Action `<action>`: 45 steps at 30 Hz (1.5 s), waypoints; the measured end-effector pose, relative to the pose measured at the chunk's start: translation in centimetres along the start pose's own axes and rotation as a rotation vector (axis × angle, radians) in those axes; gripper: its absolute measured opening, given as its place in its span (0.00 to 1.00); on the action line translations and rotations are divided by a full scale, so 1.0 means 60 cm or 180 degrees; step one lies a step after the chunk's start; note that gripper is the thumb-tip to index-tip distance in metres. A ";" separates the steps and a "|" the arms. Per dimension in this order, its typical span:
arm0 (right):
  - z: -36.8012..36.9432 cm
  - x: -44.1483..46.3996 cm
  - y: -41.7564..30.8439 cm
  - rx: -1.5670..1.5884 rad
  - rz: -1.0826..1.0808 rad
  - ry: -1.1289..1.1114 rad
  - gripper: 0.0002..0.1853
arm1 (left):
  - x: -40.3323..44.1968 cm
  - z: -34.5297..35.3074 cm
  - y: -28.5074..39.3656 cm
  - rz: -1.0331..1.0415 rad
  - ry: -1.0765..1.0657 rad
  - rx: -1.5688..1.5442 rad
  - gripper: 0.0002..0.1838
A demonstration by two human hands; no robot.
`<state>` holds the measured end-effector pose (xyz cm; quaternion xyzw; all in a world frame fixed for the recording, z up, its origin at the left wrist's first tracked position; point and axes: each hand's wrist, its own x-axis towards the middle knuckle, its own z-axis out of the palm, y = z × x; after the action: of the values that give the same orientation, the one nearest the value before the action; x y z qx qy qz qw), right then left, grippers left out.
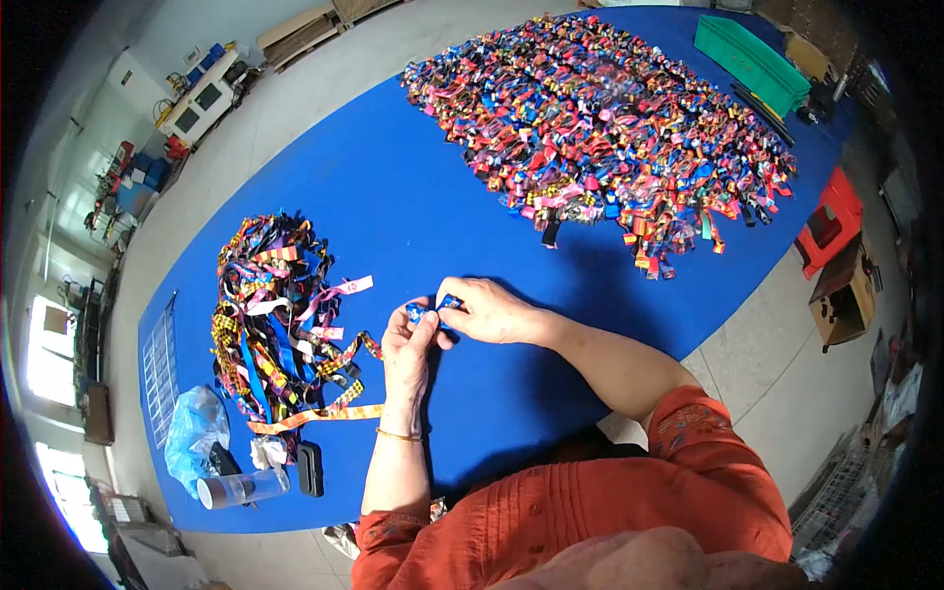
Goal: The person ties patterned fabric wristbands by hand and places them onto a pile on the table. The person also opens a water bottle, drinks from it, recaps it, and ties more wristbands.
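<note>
Both of my hands meet over the blue table, each with its fingers closed on a small blue patterned ribbon strap. My left hand pinches one part between thumb and fingers. My right hand grips another part just to the right, its fingertips close to the left thumb. Most of the strap is hidden in the fingers, so its full shape cannot be made out. Left of my left hand lies a tangled pile of colourful ribbon straps. One orange striped strap stretches from it towards my left wrist.
Many small, multicoloured ribbon pieces are spread across the table's far right, near a green crate. At the near left are a blue plastic bag, a clear bottle and a black case. A red stool stands beyond the right edge.
</note>
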<state>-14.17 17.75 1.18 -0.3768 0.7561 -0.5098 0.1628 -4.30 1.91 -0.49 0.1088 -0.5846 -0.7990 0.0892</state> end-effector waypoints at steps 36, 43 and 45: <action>0.019 0.001 0.023 -0.0049 -0.0310 0.0205 0.07 | 0.002 0.003 -0.013 0.0344 0.0352 0.0552 0.08; 0.020 0.005 0.022 -0.0030 -0.0067 0.0335 0.08 | -0.012 0.021 0.002 0.0495 0.0381 0.0897 0.07; 0.019 0.006 0.022 -0.0005 -0.0065 0.0342 0.08 | -0.014 0.026 0.002 0.0518 0.0450 0.0870 0.07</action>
<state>-14.24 16.98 -0.44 -0.3566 0.7602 -0.5304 0.1165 -3.95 3.53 0.14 0.1282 -0.6870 -0.6926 0.1789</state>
